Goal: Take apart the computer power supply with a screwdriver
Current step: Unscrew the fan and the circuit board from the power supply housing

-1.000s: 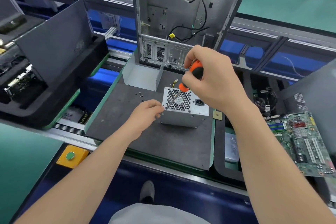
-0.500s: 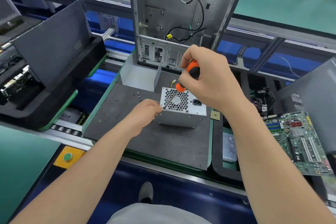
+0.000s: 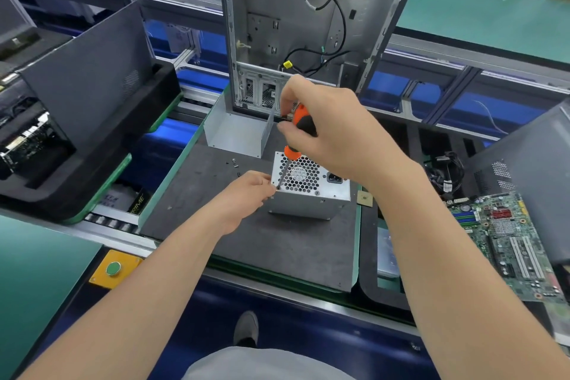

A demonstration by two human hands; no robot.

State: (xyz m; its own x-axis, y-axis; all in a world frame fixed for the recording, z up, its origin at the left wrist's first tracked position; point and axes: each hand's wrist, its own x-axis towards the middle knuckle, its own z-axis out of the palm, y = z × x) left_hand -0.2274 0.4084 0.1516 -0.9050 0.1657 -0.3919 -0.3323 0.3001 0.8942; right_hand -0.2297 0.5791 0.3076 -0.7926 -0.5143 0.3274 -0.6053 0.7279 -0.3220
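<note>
A silver power supply [image 3: 320,200] with a honeycomb fan grille stands on the dark work mat [image 3: 277,250]. My right hand [image 3: 336,129] grips the orange-and-black handle of a screwdriver [image 3: 300,125]. Its shaft slants down to the grille's near-left corner. My left hand [image 3: 246,197] has curled fingers at that same corner, pinching at the shaft's tip and touching the box. The tip itself is hard to make out.
An empty upright computer case [image 3: 308,25] with loose cables stands behind the mat. A bent metal cover [image 3: 237,133] and small loose screws [image 3: 234,162] lie at the back left. A motherboard [image 3: 512,241] lies to the right, dark trays [image 3: 77,133] to the left.
The screwdriver handle has turned slightly in my right hand and stands steeper. My left hand stays at the same corner. The view has shifted a little.
</note>
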